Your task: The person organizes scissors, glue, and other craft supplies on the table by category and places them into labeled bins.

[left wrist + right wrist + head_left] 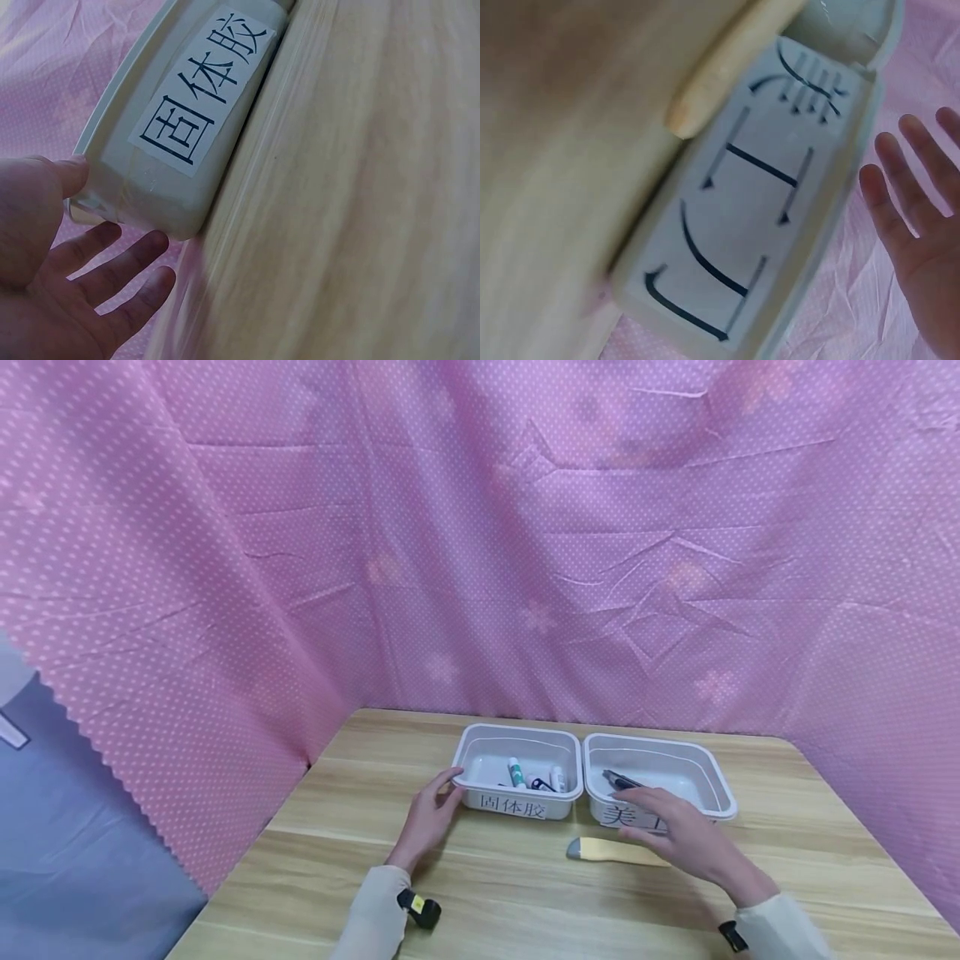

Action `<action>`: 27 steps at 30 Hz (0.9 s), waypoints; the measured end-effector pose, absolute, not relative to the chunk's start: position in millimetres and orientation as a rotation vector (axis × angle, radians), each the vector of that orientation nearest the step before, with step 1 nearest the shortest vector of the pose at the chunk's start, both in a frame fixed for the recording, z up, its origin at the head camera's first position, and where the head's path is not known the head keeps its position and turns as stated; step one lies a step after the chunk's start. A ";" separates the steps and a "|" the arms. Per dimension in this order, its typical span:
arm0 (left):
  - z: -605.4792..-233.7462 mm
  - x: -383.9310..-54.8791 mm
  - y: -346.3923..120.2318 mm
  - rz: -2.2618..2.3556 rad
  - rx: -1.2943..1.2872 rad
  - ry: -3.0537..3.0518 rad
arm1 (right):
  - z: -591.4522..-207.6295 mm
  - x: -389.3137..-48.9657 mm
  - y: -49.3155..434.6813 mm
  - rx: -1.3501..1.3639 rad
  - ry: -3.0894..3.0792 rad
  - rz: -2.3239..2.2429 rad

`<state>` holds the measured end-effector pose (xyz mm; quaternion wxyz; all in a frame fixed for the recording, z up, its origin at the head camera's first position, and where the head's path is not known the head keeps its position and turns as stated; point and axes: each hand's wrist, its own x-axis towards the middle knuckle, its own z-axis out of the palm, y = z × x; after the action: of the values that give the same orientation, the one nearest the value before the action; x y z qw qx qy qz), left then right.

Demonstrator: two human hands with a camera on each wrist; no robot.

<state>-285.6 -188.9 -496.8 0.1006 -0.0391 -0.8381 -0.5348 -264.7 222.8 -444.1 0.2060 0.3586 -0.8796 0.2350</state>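
My left hand touches the front left corner of the left white bin, thumb at its rim and the other fingers spread in the left wrist view. Inside that bin lie several glue sticks, one with a green and white barrel. Over the front edge of the right white bin hovers my right hand, its fingers extended and holding nothing in the right wrist view. Close to its fingertips in the head view is a black utility knife at the right bin.
A flat tan-handled tool with a grey rounded end lies before the right bin, partly beneath my right hand. Both bins bear paper labels with Chinese characters. They stand side by side on the wooden table, with a pink dotted curtain behind.
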 end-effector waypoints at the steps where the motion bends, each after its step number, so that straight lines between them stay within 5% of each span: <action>1: -496.9 -285.6 -189.0 -1.584 -0.114 -2.476 | -446.4 -263.6 221.7 1.012 -2.452 0.638; 27: -499.5 -287.7 -190.6 -1.568 -0.114 -2.483 | -464.2 -252.5 218.5 1.301 -2.765 0.388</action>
<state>-287.7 -190.6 -499.5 0.1011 -0.0386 -0.8406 -0.5308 -252.5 218.5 -464.2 0.0307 0.4223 -0.8971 0.1260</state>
